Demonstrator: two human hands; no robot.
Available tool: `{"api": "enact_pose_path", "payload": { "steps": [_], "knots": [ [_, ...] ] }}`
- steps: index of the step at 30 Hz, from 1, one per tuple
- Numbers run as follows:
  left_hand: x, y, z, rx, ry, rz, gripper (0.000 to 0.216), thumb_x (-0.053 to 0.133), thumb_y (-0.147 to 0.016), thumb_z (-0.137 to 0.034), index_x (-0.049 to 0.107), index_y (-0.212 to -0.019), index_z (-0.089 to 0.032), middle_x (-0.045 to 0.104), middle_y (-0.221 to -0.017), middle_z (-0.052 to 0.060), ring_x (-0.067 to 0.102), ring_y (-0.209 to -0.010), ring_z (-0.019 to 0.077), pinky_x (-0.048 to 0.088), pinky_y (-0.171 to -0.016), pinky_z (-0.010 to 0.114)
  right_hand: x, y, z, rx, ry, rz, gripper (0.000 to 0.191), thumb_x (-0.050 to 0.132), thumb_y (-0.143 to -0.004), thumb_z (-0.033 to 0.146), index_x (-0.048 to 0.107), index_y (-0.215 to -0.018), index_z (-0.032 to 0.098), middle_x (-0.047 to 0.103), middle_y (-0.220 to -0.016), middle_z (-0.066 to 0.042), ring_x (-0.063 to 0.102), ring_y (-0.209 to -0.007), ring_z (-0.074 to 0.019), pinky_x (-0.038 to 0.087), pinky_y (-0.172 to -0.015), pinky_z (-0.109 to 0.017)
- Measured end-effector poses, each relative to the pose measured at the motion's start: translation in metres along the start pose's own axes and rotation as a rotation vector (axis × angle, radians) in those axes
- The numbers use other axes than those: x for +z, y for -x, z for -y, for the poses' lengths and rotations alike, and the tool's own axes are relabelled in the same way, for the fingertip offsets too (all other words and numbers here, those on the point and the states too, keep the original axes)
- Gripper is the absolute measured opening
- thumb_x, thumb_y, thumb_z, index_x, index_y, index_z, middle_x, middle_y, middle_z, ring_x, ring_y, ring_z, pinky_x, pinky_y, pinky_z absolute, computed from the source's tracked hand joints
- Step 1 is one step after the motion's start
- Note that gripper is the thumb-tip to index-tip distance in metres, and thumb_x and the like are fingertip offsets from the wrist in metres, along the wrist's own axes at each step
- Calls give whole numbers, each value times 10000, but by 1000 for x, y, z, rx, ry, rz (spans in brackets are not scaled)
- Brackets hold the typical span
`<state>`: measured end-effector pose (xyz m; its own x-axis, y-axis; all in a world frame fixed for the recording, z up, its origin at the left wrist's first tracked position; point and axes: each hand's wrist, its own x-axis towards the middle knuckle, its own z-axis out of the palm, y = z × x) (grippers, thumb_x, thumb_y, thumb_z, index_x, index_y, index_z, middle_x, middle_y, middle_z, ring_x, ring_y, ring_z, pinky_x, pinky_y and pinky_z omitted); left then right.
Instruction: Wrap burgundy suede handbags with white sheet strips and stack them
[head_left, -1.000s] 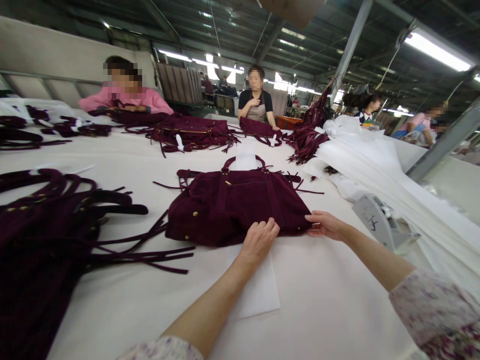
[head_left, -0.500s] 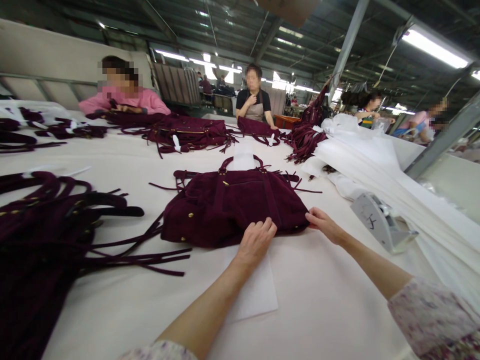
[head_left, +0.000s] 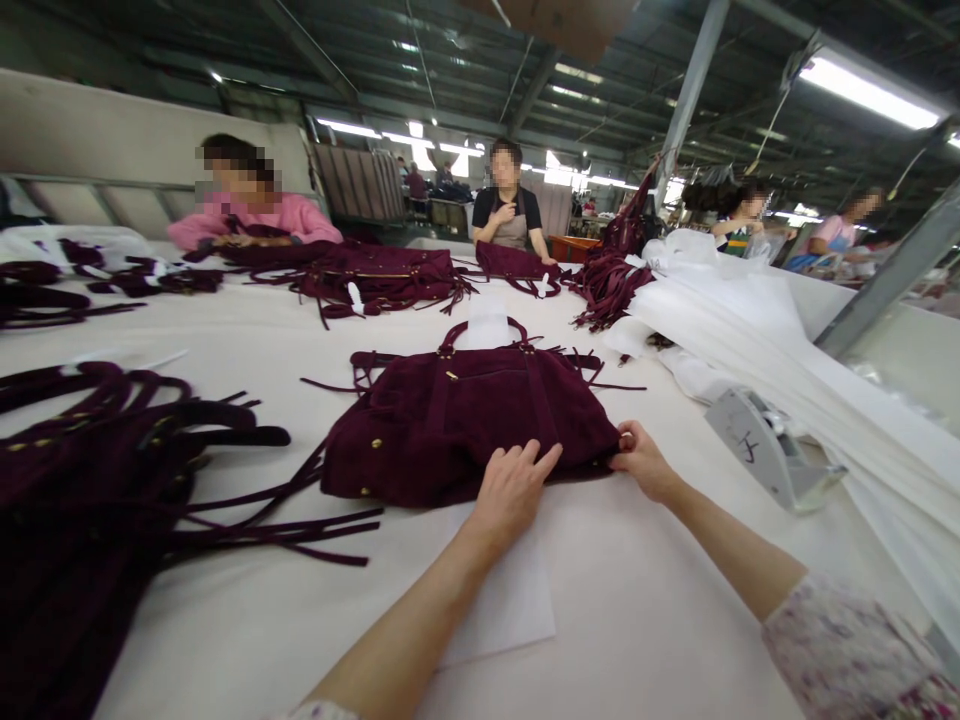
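Note:
A burgundy handbag [head_left: 487,420] lies flat on the white table in front of me, its handles pointing away and its base toward me. My left hand [head_left: 514,490] rests on the bag's lower edge, fingers outstretched and slightly apart. At the lower right corner, my right hand [head_left: 641,462] pinches the bag's edge between thumb and fingers. A sheet of white paper [head_left: 517,600] sticks out from beneath the bag, partly under my left forearm. Another white piece [head_left: 487,325] shows between the handles.
More burgundy bags [head_left: 82,500] with long straps are heaped at the left. A grey tape dispenser [head_left: 765,450] stands right of my right hand, beside white sheeting [head_left: 787,320]. Across the table [head_left: 247,330], two people handle further bags [head_left: 382,272]; burgundy straps [head_left: 611,295] are piled at back right.
My left index finger has stretched out further to the right. The right hand has shifted slightly at the bag's corner, its fingers curling more around the edge. The bag stays in place.

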<state>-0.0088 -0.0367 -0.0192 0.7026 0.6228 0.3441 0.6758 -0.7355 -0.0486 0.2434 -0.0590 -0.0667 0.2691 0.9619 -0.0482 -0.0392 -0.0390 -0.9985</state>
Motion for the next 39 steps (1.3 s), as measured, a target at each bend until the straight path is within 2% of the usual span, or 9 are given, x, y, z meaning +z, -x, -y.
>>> {"api": "enact_pose_path", "payload": {
  "steps": [2, 5, 8, 12, 17, 26, 32, 35, 39],
  "knots": [
    [-6, -11, -5, 4, 12, 7, 339, 621, -832, -421, 576, -1124, -256, 550, -1030, 61, 494, -939, 236, 356, -794, 367, -1, -1, 2, 49, -17, 33, 459, 735, -514, 154, 472, -883, 223, 582, -674, 67, 558, -638, -140, 453, -617, -270],
    [-4, -31, -14, 34, 23, -17, 293, 621, -825, -487, 583, -887, -204, 527, -994, 68, 479, -953, 241, 371, -785, 359, -7, 3, 13, 123, -33, 128, 378, 776, -564, 237, 555, -864, 175, 652, -794, -14, 618, -776, -192, 492, -742, -334],
    [10, -43, -19, 16, 65, -45, 205, 557, -895, -400, 544, -908, -196, 530, -965, 57, 488, -894, 209, 386, -743, 326, -16, 14, 29, 156, -37, 310, 391, 799, -607, 263, 619, -932, 143, 671, -911, -61, 617, -884, -210, 482, -811, -342],
    [25, -46, -14, -100, 135, -110, 133, 437, -965, -307, 503, -930, -198, 548, -914, 40, 502, -849, 191, 400, -709, 302, -17, 27, 41, 157, -61, 452, 584, 827, -600, 230, 569, -1124, 241, 632, -1043, -28, 595, -906, -179, 492, -793, -325],
    [26, -41, -5, -115, 222, -176, 186, 364, -992, -304, 494, -904, -204, 566, -912, 31, 507, -857, 172, 422, -734, 292, 2, 28, 30, 99, -158, 294, 520, 814, -631, 298, 562, -1085, 283, 597, -933, 7, 559, -796, -137, 471, -652, -238],
    [17, -38, -4, -155, 271, -229, 228, 331, -1001, -317, 497, -901, -197, 565, -916, 34, 503, -866, 174, 413, -750, 296, 18, 21, 8, 63, -212, 41, 397, 799, -590, 439, 555, -802, 208, 567, -794, -15, 386, -543, -79, 257, -406, -212],
    [9, -36, -20, 167, 107, -134, 160, 408, -962, -238, 553, -906, -199, 554, -970, 63, 479, -881, 205, 385, -743, 349, 15, 23, -4, 138, 38, -90, 314, 646, -670, 391, 374, -702, 236, 363, -466, 77, 318, -393, -87, 168, -362, -209],
    [12, -33, -24, 224, 96, -72, 164, 405, -947, -192, 568, -969, -200, 547, -937, 64, 473, -865, 206, 377, -742, 355, 7, 24, 2, 141, 245, -63, 206, 596, -709, 354, 433, -704, 229, 428, -435, 61, 349, -369, -101, 206, -374, -219],
    [12, -32, -27, 223, 98, -52, 383, 393, -926, -129, 466, -1286, -238, 545, -977, 50, 472, -885, 198, 375, -766, 348, -7, 25, 17, 23, 515, -19, 223, 607, -747, 365, 502, -624, 211, 526, -496, 21, 459, -464, -124, 304, -471, -240]
  ]
}}
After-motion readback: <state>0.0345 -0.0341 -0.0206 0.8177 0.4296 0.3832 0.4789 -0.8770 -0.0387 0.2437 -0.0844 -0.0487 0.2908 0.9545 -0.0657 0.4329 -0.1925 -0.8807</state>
